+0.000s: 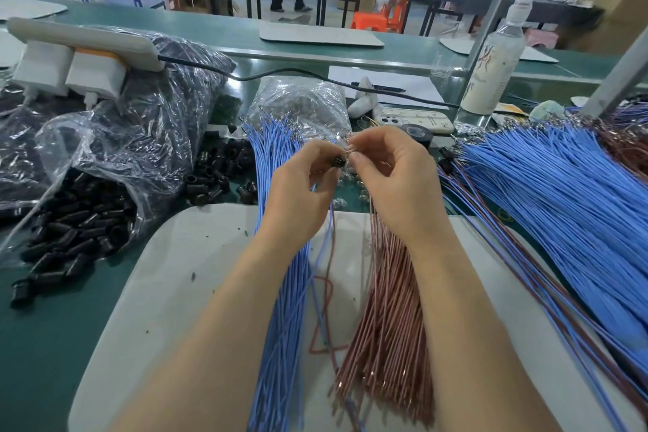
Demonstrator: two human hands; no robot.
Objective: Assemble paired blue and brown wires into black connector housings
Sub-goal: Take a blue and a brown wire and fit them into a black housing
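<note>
Head view: left hand [301, 186] pinches housing [339, 162] with thumb and curled fingers, held above mat [196, 273]. Right hand [396, 182], fingers curled, pinches wire end [350, 150] just right of housing, nearly touching. I judge insertion runs right-to-left and right hand pushes. Terminal tiny and glinting. I can't tell wire colour or which cavity.

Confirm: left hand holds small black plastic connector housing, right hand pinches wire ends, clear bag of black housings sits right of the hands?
No. Head view shows the clear bag of black housings left of the hands. The left hand holds the small black plastic connector housing; right hand pinches wire ends.
</note>
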